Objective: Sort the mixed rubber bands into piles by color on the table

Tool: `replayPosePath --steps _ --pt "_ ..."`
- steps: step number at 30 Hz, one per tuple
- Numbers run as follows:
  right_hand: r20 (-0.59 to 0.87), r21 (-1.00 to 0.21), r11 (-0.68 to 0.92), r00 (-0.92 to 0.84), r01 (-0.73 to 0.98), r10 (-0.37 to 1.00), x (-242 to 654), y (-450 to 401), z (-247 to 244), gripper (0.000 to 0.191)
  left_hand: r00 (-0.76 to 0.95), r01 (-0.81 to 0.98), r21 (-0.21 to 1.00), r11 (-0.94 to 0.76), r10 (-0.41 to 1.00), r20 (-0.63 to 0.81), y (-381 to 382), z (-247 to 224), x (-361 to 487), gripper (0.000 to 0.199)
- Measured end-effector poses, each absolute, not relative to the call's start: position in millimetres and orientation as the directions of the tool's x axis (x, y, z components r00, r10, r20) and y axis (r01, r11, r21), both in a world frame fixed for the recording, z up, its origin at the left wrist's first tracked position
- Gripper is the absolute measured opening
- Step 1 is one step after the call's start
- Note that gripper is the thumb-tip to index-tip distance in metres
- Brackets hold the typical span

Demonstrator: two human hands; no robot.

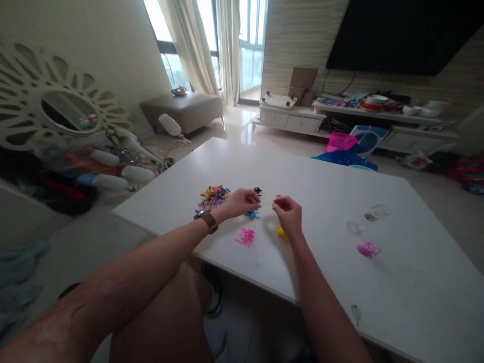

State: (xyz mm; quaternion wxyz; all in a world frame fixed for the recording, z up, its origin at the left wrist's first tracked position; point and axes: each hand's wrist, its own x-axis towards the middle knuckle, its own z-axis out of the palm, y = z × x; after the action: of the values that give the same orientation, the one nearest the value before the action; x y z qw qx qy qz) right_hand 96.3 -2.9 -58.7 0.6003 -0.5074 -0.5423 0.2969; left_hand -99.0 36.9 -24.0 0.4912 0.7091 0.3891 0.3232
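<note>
My left hand (245, 201) hovers over the white table (317, 186), its fingers curled towards the thumb; whatever they pinch is too small to make out. Facing it, my right hand (289, 214) has thumb and fingertips pressed together, and what sits between them cannot be made out. Beside my left wrist lies a heap of mixed-colour small thin strips (212, 196). Smaller single-colour piles surround the hands: black (257, 190), blue (252, 215), pink (246, 236), yellow (281, 232) partly behind my right hand, and red (279, 196), mostly hidden by it.
To the right on the table are a clear glass-like container (377, 213), a small pink item with a loop (368, 249) and a clear piece (356, 313) near the front edge. Beyond the table stand a pink basket (340, 142) and a low cabinet (291, 121); a lamp (138, 175) is at left.
</note>
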Motion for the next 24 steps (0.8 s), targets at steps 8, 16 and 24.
replayPosePath --steps 8,16,24 --pt "0.328 -0.924 0.222 0.344 0.311 0.880 141.9 -8.1 -63.8 0.013 0.491 0.335 0.907 -0.255 0.869 0.063 54.0 -30.7 -109.1 0.021" --pt "0.321 -0.828 0.163 0.215 0.537 0.922 160.4 -54.5 -85.3 0.011 0.522 0.366 0.884 -0.290 0.851 0.063 63.9 -42.2 -116.7 0.029" --pt "0.325 -0.797 0.168 0.178 0.581 0.929 158.3 -65.1 -89.4 0.011 0.505 0.309 0.929 -0.204 0.863 0.021 69.2 -42.1 -119.6 0.026"
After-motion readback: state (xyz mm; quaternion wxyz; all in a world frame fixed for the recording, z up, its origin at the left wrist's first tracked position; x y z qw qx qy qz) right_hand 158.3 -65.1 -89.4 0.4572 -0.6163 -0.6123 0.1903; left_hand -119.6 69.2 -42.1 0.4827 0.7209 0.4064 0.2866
